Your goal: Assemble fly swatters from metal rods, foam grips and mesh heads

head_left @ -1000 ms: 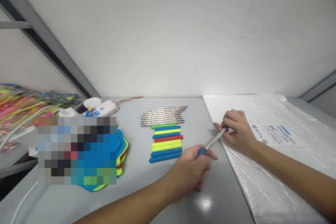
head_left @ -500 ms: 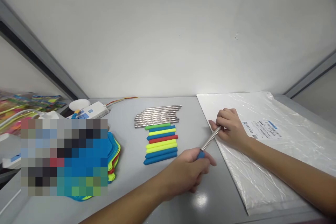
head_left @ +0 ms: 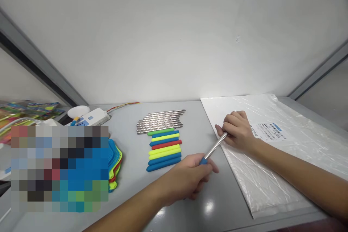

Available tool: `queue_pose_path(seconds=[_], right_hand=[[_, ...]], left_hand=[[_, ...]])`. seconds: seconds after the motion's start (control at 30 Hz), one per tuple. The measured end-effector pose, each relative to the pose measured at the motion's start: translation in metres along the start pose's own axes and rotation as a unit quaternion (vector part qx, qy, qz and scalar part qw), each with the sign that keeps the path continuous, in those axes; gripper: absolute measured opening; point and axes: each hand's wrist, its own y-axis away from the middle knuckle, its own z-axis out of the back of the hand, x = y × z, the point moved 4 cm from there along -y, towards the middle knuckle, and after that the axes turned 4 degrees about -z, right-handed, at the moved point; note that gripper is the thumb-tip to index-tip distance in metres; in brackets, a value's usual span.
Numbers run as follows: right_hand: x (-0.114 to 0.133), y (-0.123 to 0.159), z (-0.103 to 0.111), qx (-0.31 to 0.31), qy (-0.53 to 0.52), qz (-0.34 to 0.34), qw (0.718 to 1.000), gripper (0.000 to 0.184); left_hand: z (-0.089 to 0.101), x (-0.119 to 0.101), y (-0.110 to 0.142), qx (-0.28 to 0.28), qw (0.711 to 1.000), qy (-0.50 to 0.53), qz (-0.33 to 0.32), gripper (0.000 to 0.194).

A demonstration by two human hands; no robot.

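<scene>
In the head view, my left hand (head_left: 187, 179) is closed around a blue handle sleeve (head_left: 203, 161), its index finger sticking out beneath. From the sleeve's end a shiny metal rod (head_left: 216, 147) slants up to the right. My right hand (head_left: 236, 130) wraps its fingers over the rod's far end, hiding that tip, and rests over the edge of a white plastic mailing bag (head_left: 274, 168). Left of my hands lies a column of blue, yellow, red and green sleeves (head_left: 166, 143) with pointed ends. Behind them several metal rods (head_left: 160, 120) lie side by side.
At the left sits a pile of blue, yellow and red perforated plastic pieces (head_left: 116, 156), partly covered by a pixelated patch. Behind it are a white power strip (head_left: 95, 117) and a round white object (head_left: 78, 111). A white wall (head_left: 174, 43) closes off the back.
The whole view has shifted slightly. Both hands keep their grip on the sleeve and the rod, with hardly any change in pose.
</scene>
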Motion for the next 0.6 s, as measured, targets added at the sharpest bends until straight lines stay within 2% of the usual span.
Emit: queue_pose_path(seconds=[0.43, 0.6], right_hand=[[0.006, -0.003, 0.016, -0.007, 0.057, 0.066, 0.996, 0.034], [0.028, -0.001, 0.020, 0.024, 0.064, 0.115, 0.991, 0.034]], left_hand=[[-0.003, -0.002, 0.002, 0.008, 0.998, -0.066, 0.021, 0.020], [-0.005, -0.003, 0.003, 0.012, 0.996, -0.092, 0.010, 0.021]])
